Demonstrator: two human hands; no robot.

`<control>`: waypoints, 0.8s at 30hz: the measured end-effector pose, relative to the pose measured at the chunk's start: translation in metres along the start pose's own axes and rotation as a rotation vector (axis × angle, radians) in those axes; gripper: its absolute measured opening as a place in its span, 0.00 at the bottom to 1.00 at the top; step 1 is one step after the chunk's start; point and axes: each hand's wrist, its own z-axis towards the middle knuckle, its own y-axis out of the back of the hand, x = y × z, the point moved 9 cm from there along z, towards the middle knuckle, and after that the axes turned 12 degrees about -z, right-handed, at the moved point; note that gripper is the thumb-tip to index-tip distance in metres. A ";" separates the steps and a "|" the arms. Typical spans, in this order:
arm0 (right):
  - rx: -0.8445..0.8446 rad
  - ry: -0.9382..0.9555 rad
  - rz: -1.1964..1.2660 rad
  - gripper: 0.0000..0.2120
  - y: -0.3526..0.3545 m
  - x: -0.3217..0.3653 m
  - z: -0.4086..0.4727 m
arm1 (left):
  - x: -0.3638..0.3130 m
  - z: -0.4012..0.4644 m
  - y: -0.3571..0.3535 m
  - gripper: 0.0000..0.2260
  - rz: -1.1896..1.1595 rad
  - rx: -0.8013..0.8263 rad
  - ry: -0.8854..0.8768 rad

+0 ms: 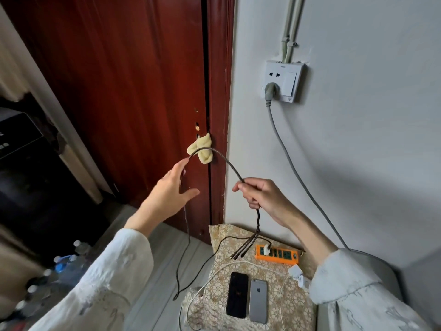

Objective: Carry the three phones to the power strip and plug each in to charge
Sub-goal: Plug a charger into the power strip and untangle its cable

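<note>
Two phones lie side by side on a patterned cloth-covered table (296,314): a black phone (237,297) and a grey phone (258,300), back up. Behind them sits an orange power strip (278,255) with a white plug in its left socket. My right hand (260,195) is closed on a dark braided cable (222,161), whose three-way connector ends (245,249) dangle above the strip. The cable arches up to my left hand (170,187), which has its fingers spread, fingertips touching the cable. No third phone is visible.
A white charging cable (238,265) and white adapter (296,273) lie on the cloth. A grey cord (293,168) runs from a wall socket (282,81). A red door (133,87) stands behind my hands. Several water bottles (64,261) sit on the floor at left.
</note>
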 end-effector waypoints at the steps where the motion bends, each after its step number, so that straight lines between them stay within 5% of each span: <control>1: 0.022 0.028 -0.053 0.11 0.000 0.008 0.001 | -0.007 -0.003 -0.005 0.38 0.036 -0.005 -0.048; 4: 0.068 0.117 -0.254 0.11 -0.003 0.026 0.003 | -0.036 -0.011 -0.021 0.35 0.144 0.029 -0.257; 9: 0.043 0.129 -0.293 0.07 -0.002 0.021 0.006 | -0.049 -0.020 -0.041 0.05 0.010 0.156 -0.242; 13: 0.089 -0.049 -0.187 0.04 -0.008 -0.029 0.006 | -0.054 -0.019 -0.014 0.06 -0.210 -0.069 -0.262; 18: 0.042 -0.205 -0.224 0.06 -0.004 -0.083 -0.006 | -0.032 -0.008 0.015 0.09 -0.756 -0.205 -0.113; 22: -0.104 -0.195 -0.199 0.05 0.010 -0.084 -0.006 | -0.012 -0.006 0.022 0.06 -0.603 -0.178 -0.041; 24: -0.155 -0.130 -0.278 0.06 0.013 -0.066 -0.002 | -0.008 -0.006 0.010 0.16 -0.488 -0.041 -0.004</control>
